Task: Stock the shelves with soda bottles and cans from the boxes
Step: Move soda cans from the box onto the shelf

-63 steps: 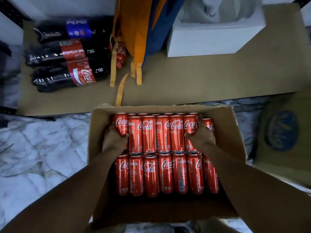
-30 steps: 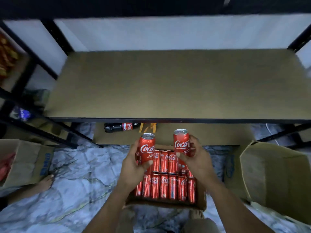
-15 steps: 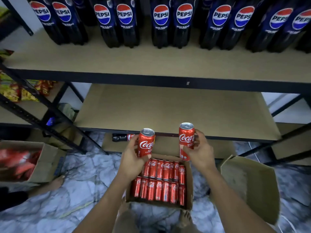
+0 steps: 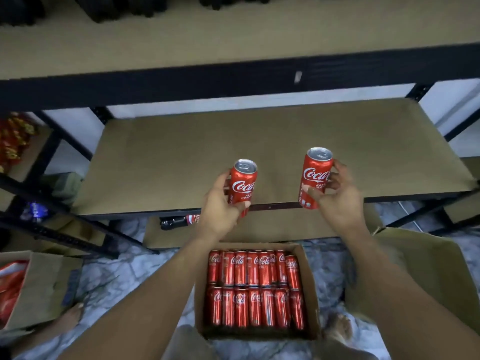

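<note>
My left hand (image 4: 220, 206) grips an upright red Coca-Cola can (image 4: 242, 184), and my right hand (image 4: 337, 201) grips a second upright red can (image 4: 315, 175). Both cans hover at the front edge of the bare brown middle shelf (image 4: 272, 141). Below my arms an open cardboard box (image 4: 310, 302) on the floor holds two rows of several red cans (image 4: 254, 287) lying side by side.
The upper shelf (image 4: 233, 42) carries dark bottle bases along its back. A cola bottle (image 4: 179, 221) lies on the bottom shelf. An open cardboard box (image 4: 428, 271) stands at the right, another box (image 4: 39, 284) with red packs at the left. A bare foot (image 4: 68, 317) rests on the marble floor.
Both hands lifted one can each out of the box and raised them forward to the middle shelf's front edge. The view tilted down, hiding the Pepsi labels.
</note>
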A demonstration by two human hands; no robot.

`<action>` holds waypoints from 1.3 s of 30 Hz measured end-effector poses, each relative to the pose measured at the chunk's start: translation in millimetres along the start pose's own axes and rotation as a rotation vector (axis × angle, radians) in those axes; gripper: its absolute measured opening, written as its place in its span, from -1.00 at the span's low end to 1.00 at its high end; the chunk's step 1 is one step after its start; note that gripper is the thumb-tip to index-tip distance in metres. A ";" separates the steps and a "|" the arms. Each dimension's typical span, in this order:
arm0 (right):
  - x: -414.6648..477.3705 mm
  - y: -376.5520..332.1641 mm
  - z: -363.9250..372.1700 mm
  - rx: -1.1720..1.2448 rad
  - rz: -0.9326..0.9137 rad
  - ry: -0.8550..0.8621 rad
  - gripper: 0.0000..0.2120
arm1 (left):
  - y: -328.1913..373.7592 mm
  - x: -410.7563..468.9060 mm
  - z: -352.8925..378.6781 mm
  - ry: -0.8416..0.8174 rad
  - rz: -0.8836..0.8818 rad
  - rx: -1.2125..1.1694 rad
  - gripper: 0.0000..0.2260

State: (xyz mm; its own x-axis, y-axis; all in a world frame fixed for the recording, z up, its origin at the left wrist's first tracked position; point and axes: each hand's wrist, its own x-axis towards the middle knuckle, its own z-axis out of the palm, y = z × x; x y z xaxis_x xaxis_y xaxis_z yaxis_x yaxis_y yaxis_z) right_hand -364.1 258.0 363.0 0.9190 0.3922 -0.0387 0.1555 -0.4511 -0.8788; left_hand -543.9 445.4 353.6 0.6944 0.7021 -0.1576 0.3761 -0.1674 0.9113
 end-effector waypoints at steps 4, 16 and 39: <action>49.5 44.9 -8.7 0.030 -0.041 0.033 -0.18 | -13.8 48.2 56.5 0.020 0.062 -0.047 -0.23; 215.2 111.7 -40.5 0.032 -0.304 0.263 -0.23 | 0.3 176.4 177.9 0.082 0.437 -0.025 -0.17; 357.9 137.9 -55.6 -0.040 -0.304 0.302 -0.17 | -18.3 193.1 189.9 0.144 0.566 -0.044 -0.19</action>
State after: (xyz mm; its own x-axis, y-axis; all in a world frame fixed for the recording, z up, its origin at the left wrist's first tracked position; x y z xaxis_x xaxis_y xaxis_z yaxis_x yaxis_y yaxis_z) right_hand 6.4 291.6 254.4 0.8929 0.2630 0.3655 0.4444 -0.3838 -0.8095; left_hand -300.2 452.7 234.2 0.6882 0.5995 0.4086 -0.0568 -0.5169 0.8542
